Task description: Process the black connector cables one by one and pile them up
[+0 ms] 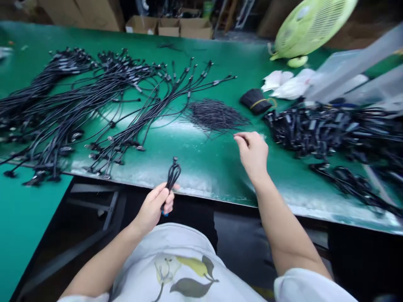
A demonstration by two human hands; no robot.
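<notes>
My left hand (157,205) is closed around a folded black cable (174,174) just in front of the table edge. The cable's looped end and a small connector stick up above the fingers, and a bit of blue shows below them. Over the table, my right hand (253,153) is pinched at the near right edge of a pile of thin black twist ties (217,115). A thin dark strand, apparently one twist tie, shows at its fingertips.
Loose black cables (135,121) spread across the left of the green table (195,163). Bundled cables (315,130) are heaped at the right. A black banded bundle (256,101), white crumpled paper (291,82) and a green fan (311,29) stand behind. Cardboard boxes (170,27) lie beyond the far edge.
</notes>
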